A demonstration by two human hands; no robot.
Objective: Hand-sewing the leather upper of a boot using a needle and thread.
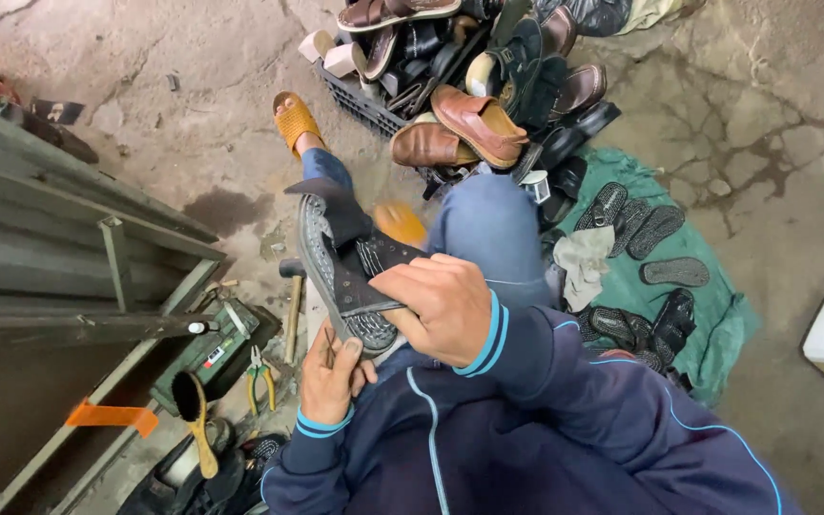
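Shoe lies sole-up, long axis 11 to 5 o'clock; right hand fingers clamp its heel, left hand fingers curled beneath

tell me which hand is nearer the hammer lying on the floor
Left. The left hand sits low beside the shoe sole, just right of the hammer in the picture. The right hand grips the shoe's dark upper, farther right.

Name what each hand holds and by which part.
Right hand grips the dark shoe by its upper; left hand sits under the sole's end, grip unclear.
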